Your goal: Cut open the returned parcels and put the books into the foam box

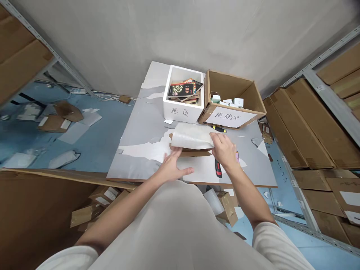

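My right hand (224,148) is closed on the right end of a whitish, translucent sheet of packing wrap (192,137); whether anything lies inside the wrap I cannot tell. Under it is a small cardboard box (194,153), mostly hidden by the wrap. At the box's near left side is my left hand (172,167), its thumb stretched out and fingers apart, the fingertips slightly blurred. A red and black utility knife (218,168) lies on the table beside my right wrist. Behind the wrap is a yellow and black tool (218,129).
A white foam box (183,115) with books and an open carton (257,107) with small white boxes stand at the back of the worn grey table (135,131). Shelves of cartons (303,123) rise on the right. Loose cartons and packaging lie on the blue floor (95,150).
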Available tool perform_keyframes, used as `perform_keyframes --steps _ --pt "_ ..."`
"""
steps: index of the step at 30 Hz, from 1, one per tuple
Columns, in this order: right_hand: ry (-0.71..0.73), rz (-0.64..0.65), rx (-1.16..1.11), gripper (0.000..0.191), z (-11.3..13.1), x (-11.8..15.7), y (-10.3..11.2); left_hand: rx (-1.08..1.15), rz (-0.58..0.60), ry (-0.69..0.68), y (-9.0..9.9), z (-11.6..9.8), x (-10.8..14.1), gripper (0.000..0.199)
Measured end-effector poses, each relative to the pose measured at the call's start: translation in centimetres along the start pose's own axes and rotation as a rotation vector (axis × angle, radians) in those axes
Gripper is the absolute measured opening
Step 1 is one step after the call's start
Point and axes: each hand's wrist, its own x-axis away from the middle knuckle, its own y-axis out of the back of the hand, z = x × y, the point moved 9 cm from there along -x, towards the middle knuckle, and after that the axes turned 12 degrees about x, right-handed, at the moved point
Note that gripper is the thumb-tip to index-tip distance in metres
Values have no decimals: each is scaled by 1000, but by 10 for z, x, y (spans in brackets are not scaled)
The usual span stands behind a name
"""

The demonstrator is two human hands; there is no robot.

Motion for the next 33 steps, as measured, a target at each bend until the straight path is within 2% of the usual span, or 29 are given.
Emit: perform_keyframes --steps 1,2,4,6,8,10,12,13,15,17,18,20,22,26,30,33 --pt "-2 -61 -61 46 9 3 3 248 68 -43 -8 -18 7 106" --pt "11 -124 -136 43 20 8 4 493 79 -72 -11 -33 10 104" --pt "77 -224 -301 37 46 17 0 891 -61 -98 -5 -46 9 94" --pt "188 -242 -455 32 75 28 -8 1111 -313 -66 7 -34 8 77" --pt "329 -199 -570 30 101 40 -13 1189 -502 4 15 -12 10 61" --pt "502 -153 -633 31 118 53 -9 1195 -574 59 24 9 15 56" --pt "563 -170 -663 36 114 59 2 1167 -588 60 38 22 20 58" --pt "493 -208 -683 39 101 55 8 1143 -585 46 47 25 22 61" --pt "193 -279 -762 42 61 41 11 1081 -565 6 63 25 25 68" --pt "-67 -229 -920 42 33 26 -3 1017 -520 -28 75 21 25 74" --pt "-123 -160 -1020 42 30 17 -13 990 -489 -37 79 18 25 76" --pt "-109 -13 -1209 45 41 2 -28 947 -413 -34 82 15 22 77" --pt "-60 84 -1327 49 56 -10 -34 902 -323 -17 81 15 19 75" --pt "-16 197 -1381 46 78 -21 -33 774 -216 -22 78 15 19 65" --pt "-72 204 -1438 41 80 -23 -40 668 -292 -60 90 18 20 62" --pt "-186 204 -1526 41 70 -22 -57 579 -457 -34 122 39 19 61"
